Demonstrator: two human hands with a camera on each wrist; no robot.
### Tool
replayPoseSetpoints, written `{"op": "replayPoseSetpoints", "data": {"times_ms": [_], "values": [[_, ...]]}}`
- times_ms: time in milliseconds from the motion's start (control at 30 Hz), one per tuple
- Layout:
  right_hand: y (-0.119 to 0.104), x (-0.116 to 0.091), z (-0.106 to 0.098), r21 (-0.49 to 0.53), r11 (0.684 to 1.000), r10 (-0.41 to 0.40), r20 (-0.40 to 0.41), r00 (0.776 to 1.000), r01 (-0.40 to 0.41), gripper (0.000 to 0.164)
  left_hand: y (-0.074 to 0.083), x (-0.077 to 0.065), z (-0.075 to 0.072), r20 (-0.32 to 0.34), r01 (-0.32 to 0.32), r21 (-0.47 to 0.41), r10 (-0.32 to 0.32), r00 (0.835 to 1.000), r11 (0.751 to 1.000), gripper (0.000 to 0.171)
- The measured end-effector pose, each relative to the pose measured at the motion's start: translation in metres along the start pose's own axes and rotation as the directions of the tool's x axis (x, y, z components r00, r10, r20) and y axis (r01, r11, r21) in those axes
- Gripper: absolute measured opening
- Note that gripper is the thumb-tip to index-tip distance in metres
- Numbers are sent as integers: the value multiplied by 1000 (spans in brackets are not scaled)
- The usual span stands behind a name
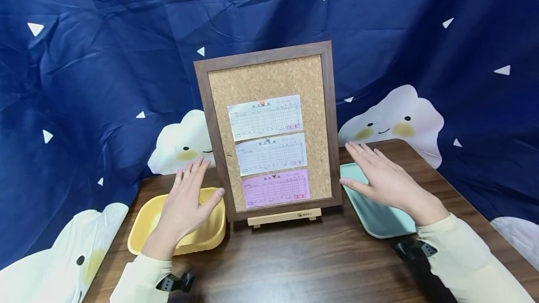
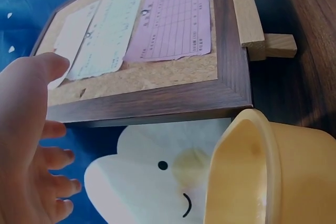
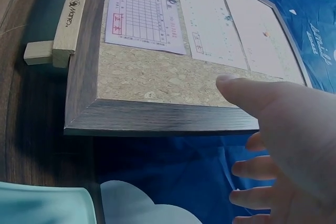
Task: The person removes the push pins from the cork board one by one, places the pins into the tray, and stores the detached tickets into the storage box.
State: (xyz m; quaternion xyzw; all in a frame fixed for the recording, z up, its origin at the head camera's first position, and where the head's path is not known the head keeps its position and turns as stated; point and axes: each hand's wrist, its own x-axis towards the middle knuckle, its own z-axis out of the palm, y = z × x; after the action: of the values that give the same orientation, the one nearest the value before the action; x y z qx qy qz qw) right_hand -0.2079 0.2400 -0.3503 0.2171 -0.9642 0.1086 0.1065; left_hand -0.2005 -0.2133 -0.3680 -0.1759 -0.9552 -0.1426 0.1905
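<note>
A framed cork board [image 1: 265, 78] leans upright at the middle of the table. Three printed form slips are pinned on it in a column: a white slip [image 1: 265, 118] on top, a pale blue slip [image 1: 271, 157] below it, and a pink slip [image 1: 275, 191] lowest. An orange pushpin [image 1: 262, 102] holds the top one; the other two have greyish pins. My left hand [image 1: 182, 207] hovers over the yellow bin, fingers extended beside the frame's left edge. On the other side, my right hand [image 1: 385, 181] is held above the teal tray with straight fingers. Neither hand holds anything.
A small wooden easel [image 1: 284, 218] supports the board on the brown wood-grain table [image 1: 278, 265]. The yellow bin [image 1: 136, 230] stands left of the board, the teal tray [image 1: 381, 228] right of it. Behind hangs a blue cloth [image 1: 261, 8] with clouds and white triangles.
</note>
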Motion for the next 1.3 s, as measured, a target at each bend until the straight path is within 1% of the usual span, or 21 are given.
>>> {"op": "replayPoseSetpoints", "data": {"times_ms": [100, 267, 467, 633, 800, 967, 1133, 1233, 1300], "values": [[0, 2, -1, -2, 1000, 5, -23, 1000, -5, 80, -1, 0, 0, 3, 9, -46, -9, 1000, 999, 77], [0, 2, -3, 8, 1000, 4, -85, 996, -4, 69, -2, 2, 0, -9, -3, -103, 2, 1000, 995, 74], [-2, 2, -5, 34, 999, 32, -159, 987, -27, 59, 2, 5, -2, -28, 31, -129, -35, 999, 991, 72], [-3, 4, -5, 25, 1000, 22, -245, 969, -16, 50, 2, 5, -4, -31, 64, -144, -69, 997, 988, 71], [-4, 5, -5, 24, 1000, -7, -325, 946, 16, 42, 2, 6, -6, -49, 74, -161, -82, 995, 984, 68], [-6, 8, -7, 39, 998, -30, -366, 930, 47, 38, 2, 9, -9, -64, 69, -176, -81, 995, 982, 67], [-8, 10, -7, 58, 996, -37, -407, 913, 67, 34, 1, 11, -11, -65, 76, -196, -91, 994, 978, 66], [-9, 11, -7, 65, 995, -38, -420, 907, 72, 33, 2, 11, -12, -55, 92, -202, -105, 993, 975, 66], [-10, 12, -8, 70, 995, -35, -421, 906, 71, 33, 2, 12, -12, -48, 99, -202, -111, 993, 974, 66]]}}
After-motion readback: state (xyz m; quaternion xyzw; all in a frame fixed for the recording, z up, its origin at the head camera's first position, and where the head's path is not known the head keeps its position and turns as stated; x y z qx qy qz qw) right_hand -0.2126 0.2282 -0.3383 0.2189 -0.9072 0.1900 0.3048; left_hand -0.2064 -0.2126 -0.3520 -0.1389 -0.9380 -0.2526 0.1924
